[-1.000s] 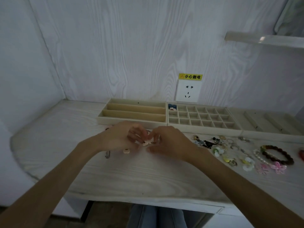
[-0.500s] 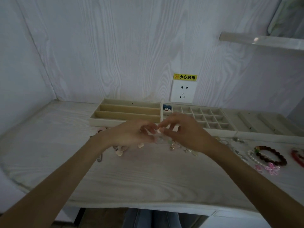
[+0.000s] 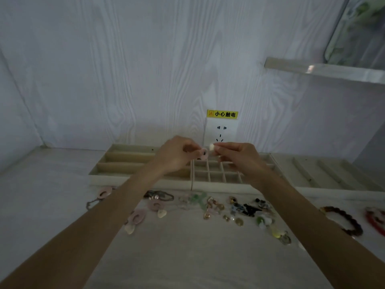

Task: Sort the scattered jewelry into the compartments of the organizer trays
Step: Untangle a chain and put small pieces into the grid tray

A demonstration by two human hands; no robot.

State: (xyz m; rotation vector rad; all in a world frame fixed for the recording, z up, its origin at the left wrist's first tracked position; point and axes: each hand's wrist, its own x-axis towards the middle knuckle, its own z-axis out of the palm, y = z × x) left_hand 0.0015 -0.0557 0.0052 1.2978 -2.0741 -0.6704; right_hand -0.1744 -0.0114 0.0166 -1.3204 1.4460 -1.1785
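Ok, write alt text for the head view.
Two hands are raised over the grid organizer tray: the left hand pinches a pink oval earring, the right hand a small white piece. Scattered jewelry lies on the table.

The bench [image 3: 187, 257] is pale, whitish wood grain, and the wall behind it carries the same washed grain. The organizer trays [image 3: 133, 163] are cream beige. Above the trays, a white socket [image 3: 220, 130] sits under a yellow label with black characters [image 3: 222, 114]. In front of the trays lie pink oval pieces [image 3: 136, 217], a green piece [image 3: 198, 200], black and blue bits [image 3: 248, 209], and, farthest right of the trays, a dark brown bead bracelet [image 3: 343, 221] and a red one [image 3: 375, 222]
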